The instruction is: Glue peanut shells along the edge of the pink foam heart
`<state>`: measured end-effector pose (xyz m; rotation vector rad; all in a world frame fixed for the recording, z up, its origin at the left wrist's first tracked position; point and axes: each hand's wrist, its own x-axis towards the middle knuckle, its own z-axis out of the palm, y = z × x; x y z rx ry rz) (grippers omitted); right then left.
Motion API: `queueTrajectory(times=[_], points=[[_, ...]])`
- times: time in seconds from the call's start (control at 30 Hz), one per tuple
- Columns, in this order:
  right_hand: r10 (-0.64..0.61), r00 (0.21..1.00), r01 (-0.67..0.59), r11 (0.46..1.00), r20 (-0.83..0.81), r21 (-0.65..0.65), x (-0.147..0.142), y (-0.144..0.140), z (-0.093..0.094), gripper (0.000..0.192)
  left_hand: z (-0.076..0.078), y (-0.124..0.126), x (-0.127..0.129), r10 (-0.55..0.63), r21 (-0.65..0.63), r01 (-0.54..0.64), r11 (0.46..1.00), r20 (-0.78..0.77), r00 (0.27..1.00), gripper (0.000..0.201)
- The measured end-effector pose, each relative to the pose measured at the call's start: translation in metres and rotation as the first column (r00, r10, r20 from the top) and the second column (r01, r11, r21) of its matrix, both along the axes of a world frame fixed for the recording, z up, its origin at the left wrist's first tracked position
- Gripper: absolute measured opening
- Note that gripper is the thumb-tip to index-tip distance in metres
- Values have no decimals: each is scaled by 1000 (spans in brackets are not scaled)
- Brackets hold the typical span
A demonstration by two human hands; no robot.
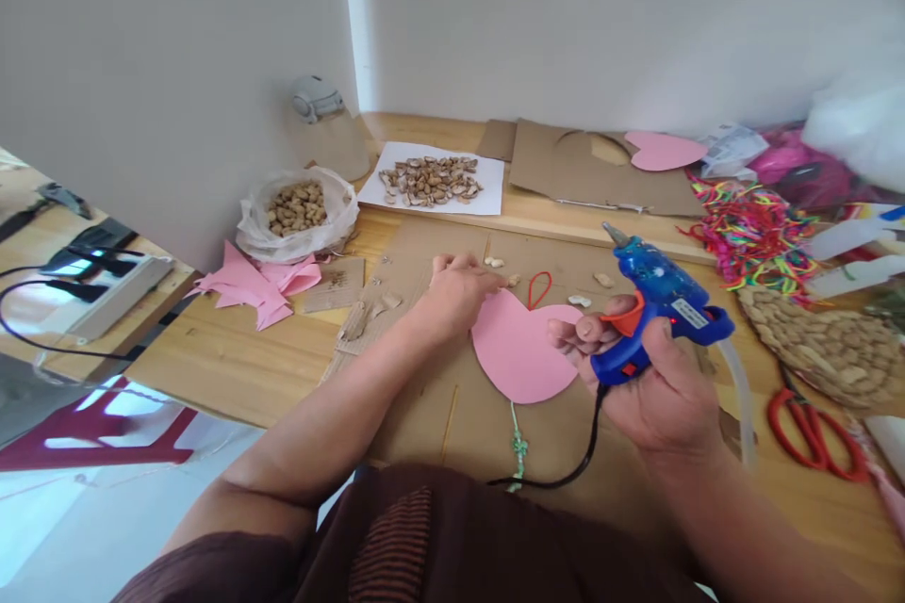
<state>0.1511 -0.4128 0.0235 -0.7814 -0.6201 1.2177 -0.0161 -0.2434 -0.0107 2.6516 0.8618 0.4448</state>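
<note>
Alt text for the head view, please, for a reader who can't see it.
A person's right hand holds a blue glue gun above a pink paper heart on cardboard, while the left hand rests at the heart's upper edge. A bag of nuts, shells on paper and red scissors lie around.

I'm seeing plain white walls point(600, 19) meeting beyond my hands, a pale wooden table point(233, 358) spreading beneath them.
</note>
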Motion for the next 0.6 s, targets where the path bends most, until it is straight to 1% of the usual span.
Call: queueTrajectory(times=[0.07, 0.17, 0.23, 0.27, 0.33, 0.37, 0.4, 0.43, 0.5, 0.6], points=[[-9, 1000, 9, 1000, -10, -7, -3, -1, 2, 23, 4, 1, -2, 4, 13, -4, 1000, 36, 999, 39], [-34, 999, 34, 999, -32, -21, -6, -3, 6, 25, 17, -4, -9, 56, 27, -62, 998, 185, 981, 36], [-46, 998, 44, 999, -49, -31, -9, -5, 9, 25, 30, -14, -16, 79, -56, -64, 996, 326, 942, 26], [-47, 997, 45, 998, -57, -35, -11, -5, 11, 25, 36, -21, -20, 82, -126, -34, 991, 398, 914, 19], [-37, 997, 34, 999, -72, -40, -18, -6, 15, 24, 45, -38, -26, 99, -265, 53, 963, 528, 843, 9], [-29, 996, 26, 999, -80, -38, -21, -6, 17, 23, 48, -46, -28, 115, -310, 85, 947, 573, 812, 7], [-18, 996, 15, 999, -88, -36, -26, -7, 19, 22, 50, -54, -30, 125, -328, 102, 939, 602, 788, 8], [-9, 996, 6, 999, -93, -33, -30, -7, 21, 22, 51, -61, -31, 127, -321, 102, 942, 618, 776, 13], [7, 996, -10, 999, -91, -31, -39, -8, 24, 21, 50, -71, -34, 110, -251, 66, 966, 629, 770, 19], [30, 997, -34, 998, -76, -59, -50, -10, 26, 21, 47, -75, -40, 89, -143, 6, 990, 644, 760, 12]])
